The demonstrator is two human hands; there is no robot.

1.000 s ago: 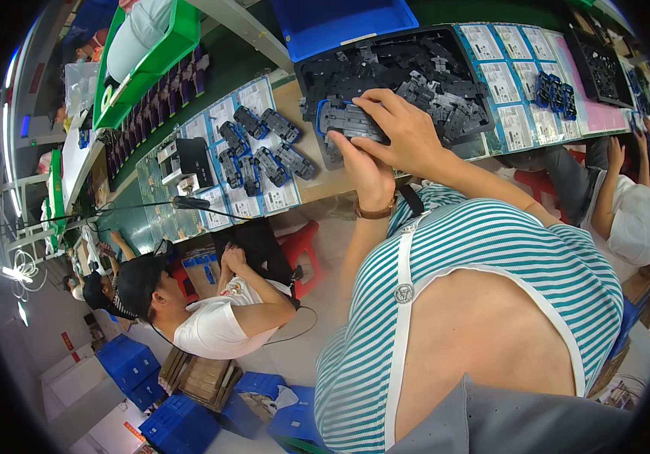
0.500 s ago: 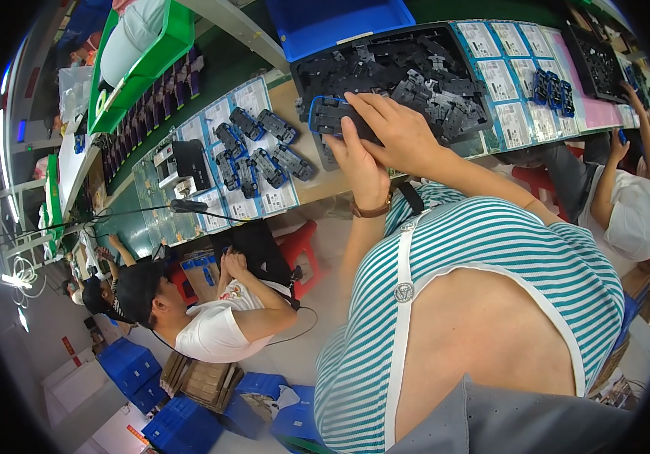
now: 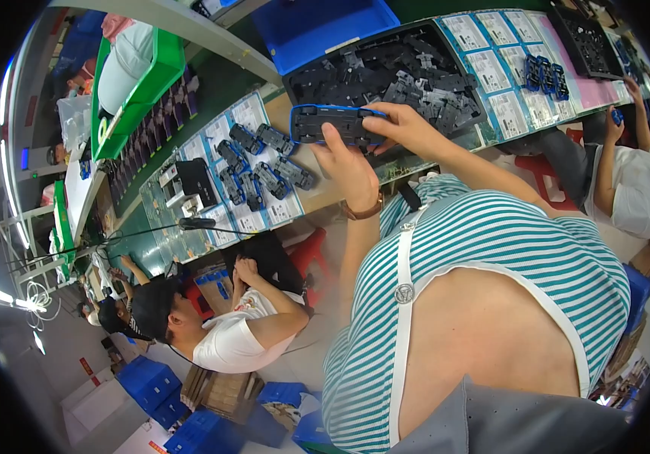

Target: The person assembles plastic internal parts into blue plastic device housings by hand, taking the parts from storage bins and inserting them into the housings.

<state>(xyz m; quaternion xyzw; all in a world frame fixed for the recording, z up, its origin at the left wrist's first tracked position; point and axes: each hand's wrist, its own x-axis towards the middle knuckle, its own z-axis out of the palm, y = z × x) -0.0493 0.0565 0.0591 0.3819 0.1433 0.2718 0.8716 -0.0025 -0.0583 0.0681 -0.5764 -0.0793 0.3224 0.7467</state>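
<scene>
Work looks partway, with finished-looking blue-and-black pieces [image 3: 270, 178] grouped left along the worktop's [image 3: 320, 191] near edge, loose dark parts [image 3: 416, 94] filling a tray [image 3: 459, 66], and left hand [image 3: 350, 180] and right hand [image 3: 408, 130] together gripping one blue-rimmed piece [image 3: 342, 121] by that tray's near left corner.

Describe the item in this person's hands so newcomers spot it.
Find the large black tray of dark parts. At its near-left corner, the left hand and right hand hold a blue-edged toy car. Unlike cars lying leftward, it's held.
</scene>
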